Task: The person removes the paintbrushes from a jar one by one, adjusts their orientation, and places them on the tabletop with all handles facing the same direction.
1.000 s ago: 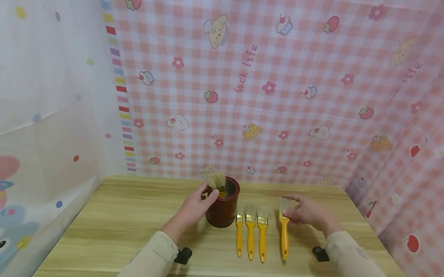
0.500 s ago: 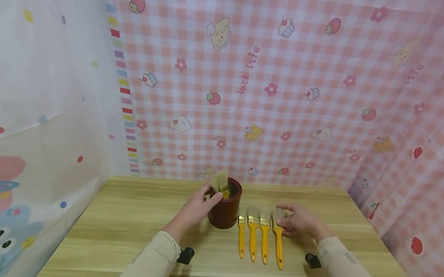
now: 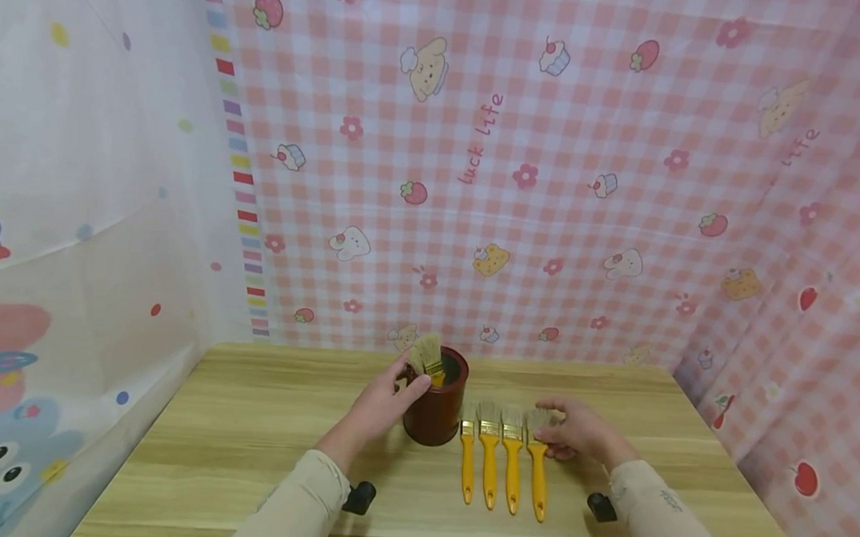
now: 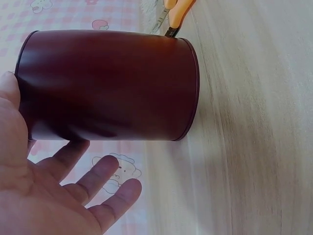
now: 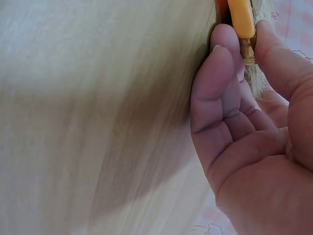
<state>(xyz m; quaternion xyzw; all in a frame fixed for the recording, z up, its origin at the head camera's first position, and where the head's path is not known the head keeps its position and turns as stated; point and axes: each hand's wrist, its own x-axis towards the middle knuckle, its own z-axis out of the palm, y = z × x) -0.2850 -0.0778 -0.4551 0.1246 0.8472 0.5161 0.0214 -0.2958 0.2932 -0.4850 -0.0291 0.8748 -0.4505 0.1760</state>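
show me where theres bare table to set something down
Widest: table left of the left grip. Another strip runs behind the row of brushes, before the checked cloth. Crowded: from the dark-red container across that row to the right grip.

I see pink checked cloth (image 3: pixel 526 128) hanging at twelve o'clock, white cartoon-print sheet (image 3: pixel 117 175) at nine, wood-grain tabletop (image 3: pixel 250 429) at six.

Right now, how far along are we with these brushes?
Seemingly done: three yellow-handled brushes lie side by side on the table. In hand: the right hand pinches the rightmost brush near its bristles, beside that row; the left hand touches the cup. Apparently left: at least one upright brush stands bristles up in the cup, if lining them up is the job.
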